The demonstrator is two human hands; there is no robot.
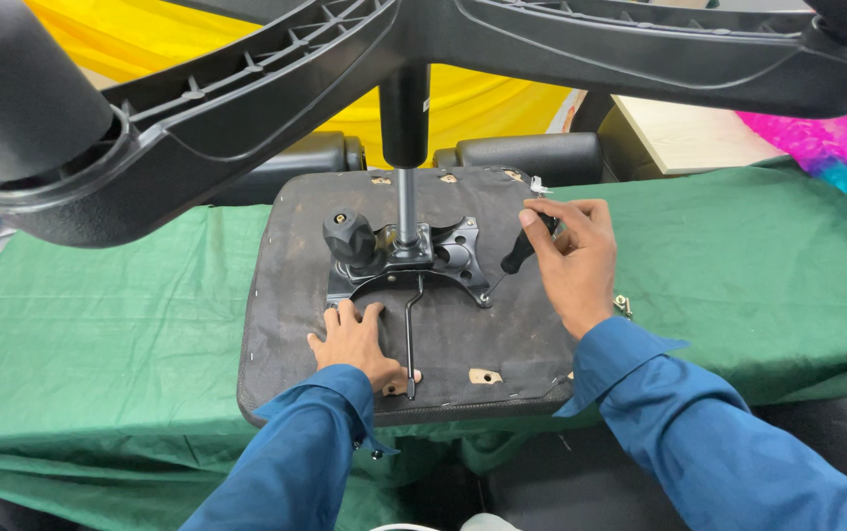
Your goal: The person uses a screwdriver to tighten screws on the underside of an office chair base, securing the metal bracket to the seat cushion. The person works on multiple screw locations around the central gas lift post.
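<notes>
1. Screwdriver [520, 258] with a black handle sits pinched in the right hand [573, 264], fingers curled round the handle, tip angled down toward the corner of the metal mechanism plate [453, 258].
2. Left hand [352, 339] lies flat with fingers spread on the upturned chair seat [291, 295], just below the plate, holding nothing and steadying the seat.
3. Judging by this, the step in hand is work on a fastener at the plate's right corner; the next move calls for seating the tip squarely and keeping the seat pressed down.
4. On the plate stand a black knob [349, 236] and the gas column [405, 147], which rises to the star base [246, 79] overhead.
5. Seat rests on a bench draped in green cloth [99, 324]; a small bolt [624, 305] lies on the cloth beside the right wrist.
</notes>
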